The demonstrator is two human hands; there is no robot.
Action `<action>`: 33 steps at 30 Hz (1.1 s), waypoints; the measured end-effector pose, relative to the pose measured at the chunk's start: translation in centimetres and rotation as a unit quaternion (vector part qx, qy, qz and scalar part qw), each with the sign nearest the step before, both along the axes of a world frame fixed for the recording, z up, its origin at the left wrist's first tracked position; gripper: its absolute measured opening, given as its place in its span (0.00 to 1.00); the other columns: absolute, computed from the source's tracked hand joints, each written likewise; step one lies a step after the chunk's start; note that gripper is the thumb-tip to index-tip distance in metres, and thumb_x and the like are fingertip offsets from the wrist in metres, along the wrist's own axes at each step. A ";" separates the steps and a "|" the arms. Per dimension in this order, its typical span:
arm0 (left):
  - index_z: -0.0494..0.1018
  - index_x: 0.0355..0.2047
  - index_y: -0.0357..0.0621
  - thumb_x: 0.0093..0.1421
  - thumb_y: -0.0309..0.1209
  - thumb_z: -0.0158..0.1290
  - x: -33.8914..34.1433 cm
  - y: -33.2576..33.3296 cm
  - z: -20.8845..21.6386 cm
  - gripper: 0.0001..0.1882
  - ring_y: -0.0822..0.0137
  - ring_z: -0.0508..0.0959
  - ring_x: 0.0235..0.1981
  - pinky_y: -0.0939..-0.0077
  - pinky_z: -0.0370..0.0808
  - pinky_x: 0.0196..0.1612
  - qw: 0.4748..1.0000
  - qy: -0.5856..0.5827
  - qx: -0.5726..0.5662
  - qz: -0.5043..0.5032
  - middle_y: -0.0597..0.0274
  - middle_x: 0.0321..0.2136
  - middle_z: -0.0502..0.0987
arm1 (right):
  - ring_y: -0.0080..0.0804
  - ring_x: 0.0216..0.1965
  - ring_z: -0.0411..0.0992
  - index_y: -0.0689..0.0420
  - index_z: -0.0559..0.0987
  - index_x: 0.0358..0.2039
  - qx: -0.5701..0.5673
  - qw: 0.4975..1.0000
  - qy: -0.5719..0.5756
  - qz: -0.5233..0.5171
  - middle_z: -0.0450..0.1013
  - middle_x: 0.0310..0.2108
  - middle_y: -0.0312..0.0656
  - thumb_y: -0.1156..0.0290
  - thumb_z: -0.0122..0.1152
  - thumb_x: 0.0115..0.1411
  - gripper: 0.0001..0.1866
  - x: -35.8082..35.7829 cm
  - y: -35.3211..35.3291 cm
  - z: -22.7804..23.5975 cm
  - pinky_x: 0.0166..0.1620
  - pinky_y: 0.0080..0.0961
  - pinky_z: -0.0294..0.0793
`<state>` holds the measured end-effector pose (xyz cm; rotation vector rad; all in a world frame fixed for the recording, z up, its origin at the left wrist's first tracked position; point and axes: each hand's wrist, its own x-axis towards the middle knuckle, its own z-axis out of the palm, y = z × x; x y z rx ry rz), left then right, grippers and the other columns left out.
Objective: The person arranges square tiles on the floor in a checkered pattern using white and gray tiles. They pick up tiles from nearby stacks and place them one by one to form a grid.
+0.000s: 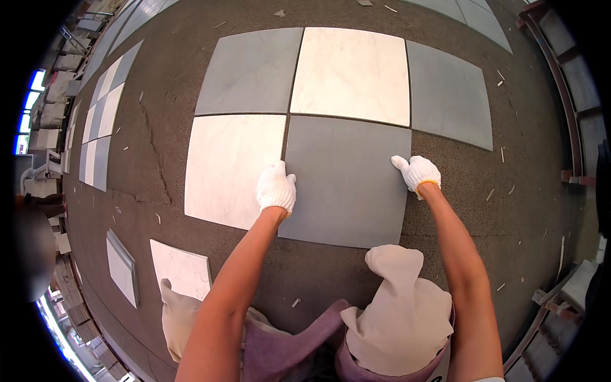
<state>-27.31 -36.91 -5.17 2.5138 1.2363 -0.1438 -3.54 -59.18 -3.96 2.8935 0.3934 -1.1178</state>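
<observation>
Brown floor lay open right of the grey tile.
My left hand and right hand gripped its side edges; white tiles bordered it left and beyond.

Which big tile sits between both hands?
The near gray tile: left hand at its left edge, right hand at its right. The near white tile lies left; the far row is untouched.

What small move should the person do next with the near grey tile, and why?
Perhaps ease the near grey tile slightly forward: the left hand and right hand are at its opposite side edges, and it looks slightly apart from the white tile beyond.
</observation>
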 end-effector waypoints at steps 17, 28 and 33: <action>0.70 0.36 0.39 0.56 0.31 0.53 -0.1 -0.2 -0.5 0.11 0.46 0.74 0.42 0.55 0.73 0.44 0.999 -0.035 -0.002 0.008 0.46 0.35 0.73 | 0.46 0.46 0.77 0.59 0.79 0.47 0.010 0.999 0.024 -0.020 0.78 0.44 0.51 0.32 0.41 0.61 0.40 -0.1 -0.1 0.0 0.48 0.39 0.76; 0.69 0.34 0.40 0.55 0.32 0.54 0.1 -0.3 0.3 0.10 0.47 0.75 0.40 0.54 0.75 0.40 1.000 -0.014 0.005 0.014 0.48 0.36 0.73 | 0.48 0.43 0.78 0.60 0.80 0.45 0.015 1.000 0.014 -0.005 0.78 0.43 0.52 0.33 0.42 0.61 0.40 0.0 0.0 0.1 0.47 0.40 0.76; 0.71 0.38 0.39 0.55 0.33 0.55 0.5 -0.5 0.2 0.13 0.46 0.75 0.42 0.56 0.74 0.44 1.000 0.001 -0.003 0.022 0.46 0.37 0.74 | 0.48 0.40 0.79 0.61 0.80 0.44 0.014 1.000 -0.013 0.020 0.78 0.41 0.53 0.33 0.42 0.61 0.40 0.0 -0.5 -0.7 0.45 0.40 0.77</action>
